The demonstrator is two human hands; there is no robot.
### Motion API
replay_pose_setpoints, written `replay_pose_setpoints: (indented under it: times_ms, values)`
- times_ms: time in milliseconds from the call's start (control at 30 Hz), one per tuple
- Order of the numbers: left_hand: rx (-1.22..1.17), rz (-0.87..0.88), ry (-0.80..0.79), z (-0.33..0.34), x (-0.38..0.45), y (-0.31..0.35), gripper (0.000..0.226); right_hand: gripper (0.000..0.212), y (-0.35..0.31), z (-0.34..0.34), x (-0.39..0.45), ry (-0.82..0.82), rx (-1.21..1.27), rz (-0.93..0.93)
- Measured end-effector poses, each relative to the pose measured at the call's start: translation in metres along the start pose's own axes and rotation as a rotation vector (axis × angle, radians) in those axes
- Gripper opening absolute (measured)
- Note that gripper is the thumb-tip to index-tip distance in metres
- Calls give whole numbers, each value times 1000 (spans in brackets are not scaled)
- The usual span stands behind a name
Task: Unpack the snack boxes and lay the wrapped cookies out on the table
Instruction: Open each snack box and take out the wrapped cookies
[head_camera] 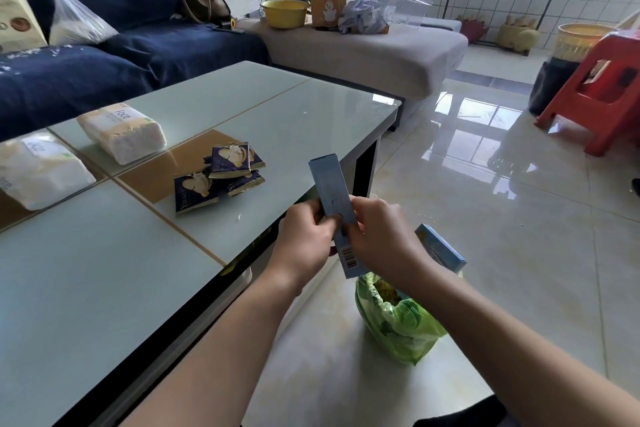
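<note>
The hands (346, 236) hide the blue box's (330, 191) middle; its contents cannot be seen.

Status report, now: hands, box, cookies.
Left hand and right hand both gripping the blue snack box, held off the table edge. Wrapped cookies piled on the table. Nothing in the way.

table (104, 288): left of you, sofa (104, 62) behind it
wrapped cookies (221, 177): heaped on the table near its right edge
tissue packs: two on the table's left, one (121, 132) behind the cookies, one (38, 170) further left
snack box (332, 204): upright between your left hand (304, 239) and right hand (377, 236), just off the table's right edge
plastic bag (394, 322): on the floor under your hands
second box (440, 248): sticking out of the bag, behind your right wrist
stool (595, 94): far right on the floor
</note>
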State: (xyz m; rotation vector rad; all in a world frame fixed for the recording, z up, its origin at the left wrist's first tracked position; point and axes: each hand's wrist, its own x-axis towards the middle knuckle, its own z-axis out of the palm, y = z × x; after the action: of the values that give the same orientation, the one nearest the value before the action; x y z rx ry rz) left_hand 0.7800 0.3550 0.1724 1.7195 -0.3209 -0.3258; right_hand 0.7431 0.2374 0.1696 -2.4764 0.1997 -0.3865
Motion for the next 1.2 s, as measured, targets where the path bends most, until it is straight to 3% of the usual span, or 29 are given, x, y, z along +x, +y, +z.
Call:
replay_pose_setpoints:
  times_ms: [100,300,567,700,800,933,1000,1133,1200]
  values:
    - [-11,6,-22,-2,1,1,17,24,1,-3,1,18,49,7]
    - [-49,-8,-89,-8,2,-1,22,23,13,-17,6,-137,324,56]
    - [-25,7,-91,-5,-2,4,31,20,5,-5,0,50,70,1]
    - [-86,5,-36,-5,-3,7,25,18,1,0,2,113,-46,-69]
    - [-206,-50,4,-11,-3,14,14,25,3,-6,2,71,-49,-135]
    - [-384,-234,0,-29,0,19,69,38,5,-23,-1,-14,-121,-264]
    - [-466,-298,-23,-34,-1,21,78,40,5,-26,-1,7,-164,-361]
    - [-574,-321,90,-36,-2,19,37,27,-2,-19,-3,-18,-190,-417]
    - [-627,-330,92,-38,-3,20,32,24,-4,-15,-4,47,-183,-440]
